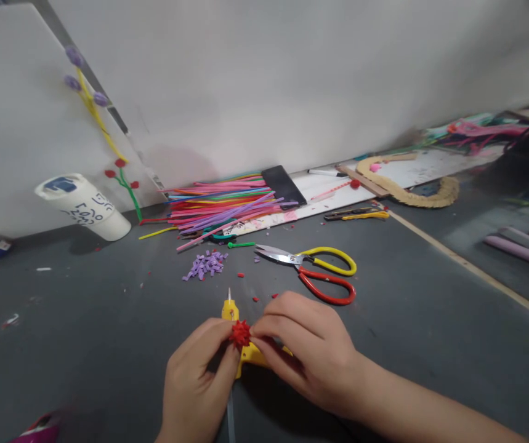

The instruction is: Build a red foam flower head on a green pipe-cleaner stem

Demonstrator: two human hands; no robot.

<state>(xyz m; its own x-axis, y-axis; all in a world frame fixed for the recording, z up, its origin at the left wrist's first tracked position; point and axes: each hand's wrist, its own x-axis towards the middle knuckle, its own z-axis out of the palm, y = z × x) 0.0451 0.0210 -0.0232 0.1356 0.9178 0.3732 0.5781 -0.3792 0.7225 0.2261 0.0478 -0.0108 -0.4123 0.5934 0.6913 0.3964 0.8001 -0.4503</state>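
Note:
Between the thumb and index finger of my left hand (204, 369) is a small spiky red ball (240, 333), built up from short red pieces. The fingers of my right hand (308, 344) are pinched together at the ball's right edge; what they hold there, if anything, is too small to tell. Under both hands lies a yellow hot glue gun (230, 309), its nozzle pointing away from me and its body partly covered. Beyond the hands are scissors (298, 261) with one yellow and one red handle, blades apart, and a pile of cut purple pieces (205, 265).
Colourful craft stems (218, 203) lie bundled at the back beside a black flat object (284, 186). A white cup (84, 206) leans left. Farther right are a yellow utility knife (356, 214) and a curved tan form (407, 191). Stem flowers (125, 184) rest against the wall.

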